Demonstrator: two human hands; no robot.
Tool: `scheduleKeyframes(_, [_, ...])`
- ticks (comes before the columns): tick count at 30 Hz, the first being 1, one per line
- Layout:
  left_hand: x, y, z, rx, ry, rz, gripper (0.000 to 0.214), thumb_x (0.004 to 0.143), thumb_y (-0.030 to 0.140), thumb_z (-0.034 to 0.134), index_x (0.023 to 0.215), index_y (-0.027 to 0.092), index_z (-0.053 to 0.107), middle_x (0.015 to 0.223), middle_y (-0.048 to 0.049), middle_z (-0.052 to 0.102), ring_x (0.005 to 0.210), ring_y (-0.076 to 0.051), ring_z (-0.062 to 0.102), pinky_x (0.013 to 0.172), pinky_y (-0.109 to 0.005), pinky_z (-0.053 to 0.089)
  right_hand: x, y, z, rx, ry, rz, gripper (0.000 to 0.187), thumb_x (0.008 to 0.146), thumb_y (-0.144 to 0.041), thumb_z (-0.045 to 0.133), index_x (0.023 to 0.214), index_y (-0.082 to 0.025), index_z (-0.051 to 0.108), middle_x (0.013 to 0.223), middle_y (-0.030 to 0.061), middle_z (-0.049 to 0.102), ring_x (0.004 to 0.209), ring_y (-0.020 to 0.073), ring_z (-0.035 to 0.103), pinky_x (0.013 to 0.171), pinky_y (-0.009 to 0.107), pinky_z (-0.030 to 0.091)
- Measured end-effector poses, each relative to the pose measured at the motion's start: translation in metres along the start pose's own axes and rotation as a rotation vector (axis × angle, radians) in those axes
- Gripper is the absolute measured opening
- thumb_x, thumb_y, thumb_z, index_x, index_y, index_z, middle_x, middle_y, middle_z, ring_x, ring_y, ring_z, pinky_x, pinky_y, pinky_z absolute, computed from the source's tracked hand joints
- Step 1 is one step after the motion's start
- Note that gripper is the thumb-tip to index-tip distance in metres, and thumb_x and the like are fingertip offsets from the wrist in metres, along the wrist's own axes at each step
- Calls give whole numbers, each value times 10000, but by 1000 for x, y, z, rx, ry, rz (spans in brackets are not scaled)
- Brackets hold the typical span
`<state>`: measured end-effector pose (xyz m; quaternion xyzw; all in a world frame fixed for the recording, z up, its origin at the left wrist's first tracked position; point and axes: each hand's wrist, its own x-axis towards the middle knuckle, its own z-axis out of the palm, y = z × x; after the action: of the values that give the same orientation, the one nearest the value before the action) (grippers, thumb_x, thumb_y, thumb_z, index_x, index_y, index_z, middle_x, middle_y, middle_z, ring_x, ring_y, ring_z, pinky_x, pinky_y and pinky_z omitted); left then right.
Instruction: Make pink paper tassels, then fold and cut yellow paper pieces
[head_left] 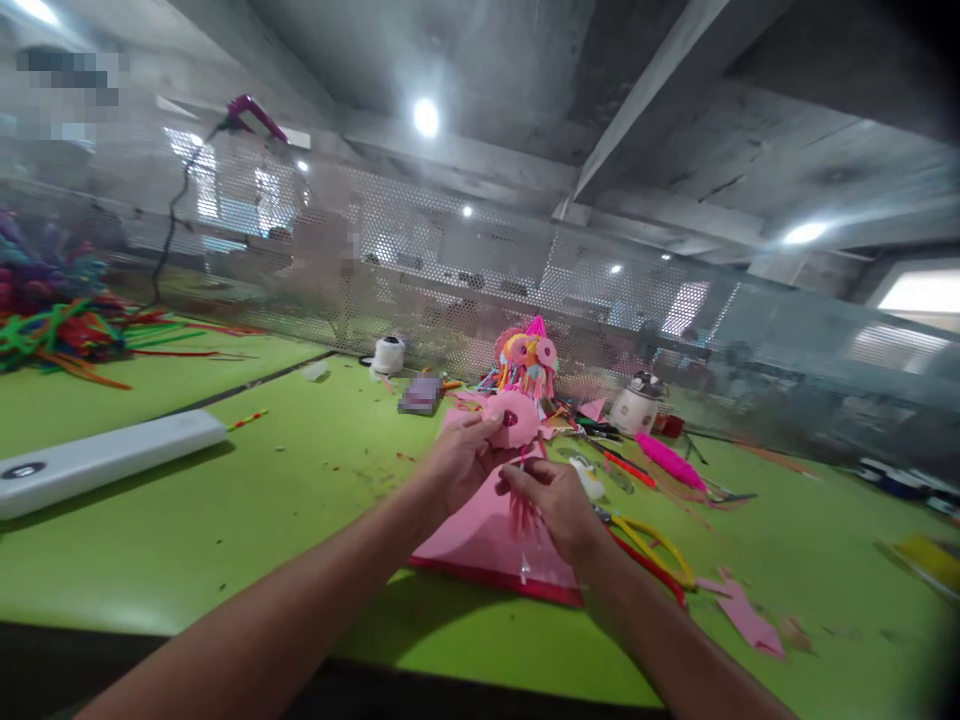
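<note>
The left hand (pixel 471 458) held a pink disc (pixel 519 418) by its near left edge, thumb on the face that showed and fingers curled beneath. A small dark patch sat near the disc's middle. The right hand (pixel 551 498) was just below and to the right, its thumb and fingertips narrowed to a pinch at the top of some thin pink strands (pixel 523 518), which hung towards the counter (pixel 337 400). Whether the strands were joined to the disc could not be made out. Both were held up over a pink sheet (pixel 480 532) at the near middle of the counter.

The likeliest trouble lay in the strands: a slack pinch could have let some slip out or tangle, and a hard tug could have torn the disc if it was thin and fastened to them. Too tight a left thumb could have creased its edge. Just right of the right forearm lay a tool with yellow and red handles (pixel 660 548); a careless sweep of that arm could have knocked it into the pink scrap (pixel 750 615) beyond.
</note>
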<state>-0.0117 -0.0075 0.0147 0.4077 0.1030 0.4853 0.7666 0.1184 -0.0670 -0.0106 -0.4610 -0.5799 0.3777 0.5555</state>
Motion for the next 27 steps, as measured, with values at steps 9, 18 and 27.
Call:
scheduleKeyframes(9, [1,1,1,-12,24,13,93,851,148,606,857,73,660,769,-100,689,704,-180,681,740,-325,572,-1,5,-1,53,-53,-32,307,821,-419,681,717,-143,765,674,74,709,674,162,610,712,300,458])
scheduleKeyframes(18, [-1,1,-4,51,-16,-2,93,831,183,636,792,99,634,665,-53,644,534,-151,616,452,-228,484,-2,5,1,194,-20,-13,286,809,-420,709,743,-143,744,639,56,698,617,147,612,672,283,462])
scheduleKeyframes(27, [0,0,-4,25,-7,-9,83,838,137,614,809,75,662,749,-99,677,638,-160,653,619,-262,545,-3,7,-1,36,-37,-94,336,859,-436,641,737,-154,779,664,71,708,657,172,613,685,297,464])
